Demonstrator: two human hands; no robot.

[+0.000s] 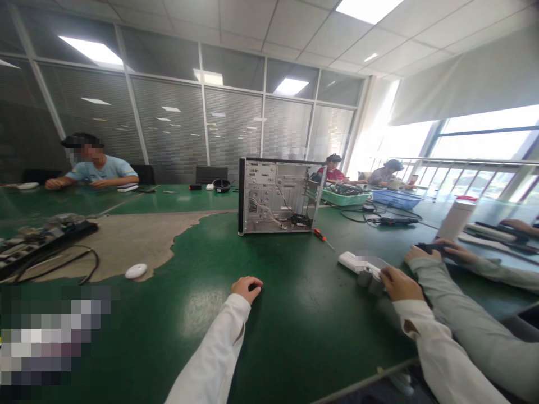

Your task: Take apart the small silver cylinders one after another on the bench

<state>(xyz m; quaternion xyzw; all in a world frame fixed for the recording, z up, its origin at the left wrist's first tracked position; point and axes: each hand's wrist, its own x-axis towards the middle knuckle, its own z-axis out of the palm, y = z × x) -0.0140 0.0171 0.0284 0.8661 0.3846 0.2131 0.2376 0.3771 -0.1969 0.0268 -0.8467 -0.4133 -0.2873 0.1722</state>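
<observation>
My left hand (247,289) rests on the green table (202,303) with its fingers curled; whatever they hold, if anything, is hidden. Toward the right, my right hand (400,284) has its fingers closed on the near end of a white device (365,266) with grey rounded parts, partly blurred. Beyond both hands stands an open computer case (280,196), upright, with cables inside. An orange-handled screwdriver (320,235) lies by the case's lower right corner, its shaft pointing toward the white device.
A person's hands (438,251) hold a dark object at the right, near a white bottle (458,219). Green basket (346,197) and blue basket (396,199) stand behind. A white round object (136,271) and a power strip (46,241) lie left. Others sit across the table.
</observation>
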